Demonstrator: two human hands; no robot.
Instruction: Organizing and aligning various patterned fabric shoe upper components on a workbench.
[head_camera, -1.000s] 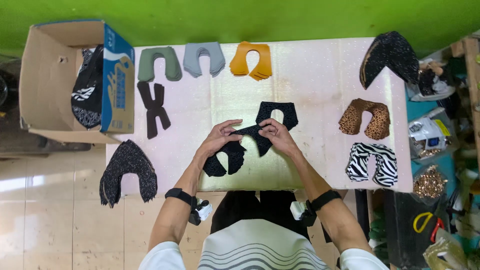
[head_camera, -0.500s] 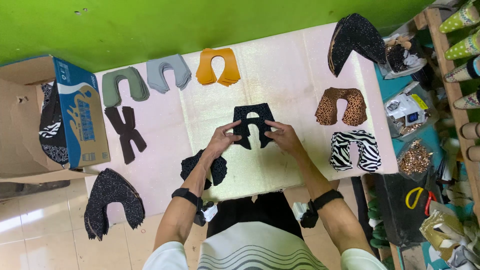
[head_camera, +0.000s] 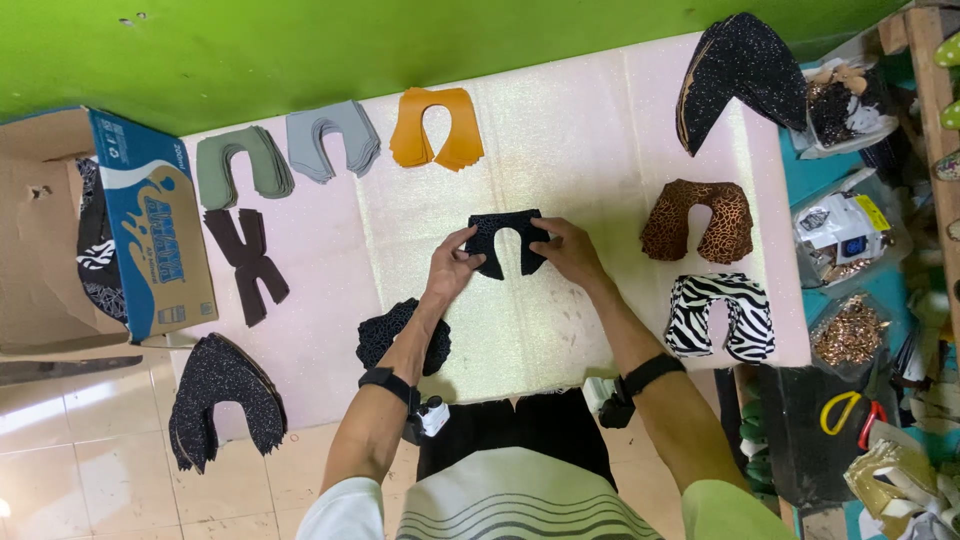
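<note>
Both hands (head_camera: 510, 262) hold black cutout (head_camera: 507, 238) on pinkish table (head_camera: 600, 140); green wall (head_camera: 300, 40), probably.

Black cut piece (head_camera: 508, 240) in the grip: matt, speckled fabric. Table cover (head_camera: 560, 140) under it: pale, faint glittery sheen. Right of grip, leopard-print pieces (head_camera: 698, 220): soft matt cloth. Far left, cardboard box (head_camera: 150, 240): printed, slightly glossy.

Nine piles of cut pieces (head_camera: 437, 128); one cardboard box (head_camera: 150, 240); two hands (head_camera: 452, 270)

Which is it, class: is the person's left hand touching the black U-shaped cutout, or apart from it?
Touching. The head view shows the left hand fingers gripping the left edge of the black U-shaped cutout.
</note>
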